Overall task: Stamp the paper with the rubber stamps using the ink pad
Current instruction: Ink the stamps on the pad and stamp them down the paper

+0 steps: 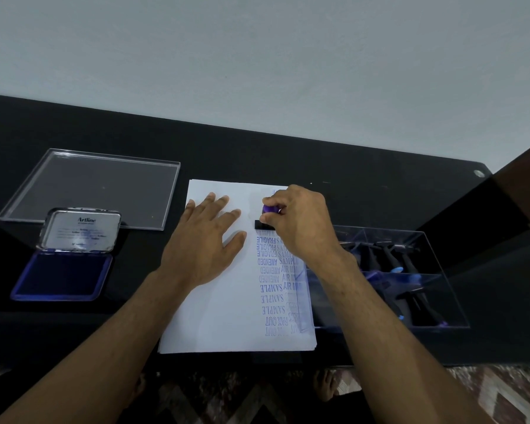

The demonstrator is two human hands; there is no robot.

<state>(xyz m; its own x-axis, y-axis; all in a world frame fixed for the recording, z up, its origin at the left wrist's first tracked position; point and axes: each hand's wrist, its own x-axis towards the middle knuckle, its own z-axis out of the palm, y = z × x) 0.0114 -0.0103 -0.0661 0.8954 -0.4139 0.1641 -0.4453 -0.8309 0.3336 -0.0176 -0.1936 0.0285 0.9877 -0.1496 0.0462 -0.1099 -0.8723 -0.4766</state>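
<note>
Clear box (416, 280) of stamps flanks paper (221, 316); ink pad (60, 275) opposite.

The paper (227, 301) is showing blue stamp marks running down its right side, all upside down from here: FRAGILE twice, AMENDED, SAMPLE several times, AIR MAIL partly cut off, and FAX OUT nearest. On the left, the raised lid of the ink pad (80, 231) is showing "Artline"; its smaller print is too blurred.

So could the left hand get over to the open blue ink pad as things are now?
Probably yes: the left hand lies flat on the white paper, holding nothing, and only bare black table shows between it and the open blue ink pad.
</note>
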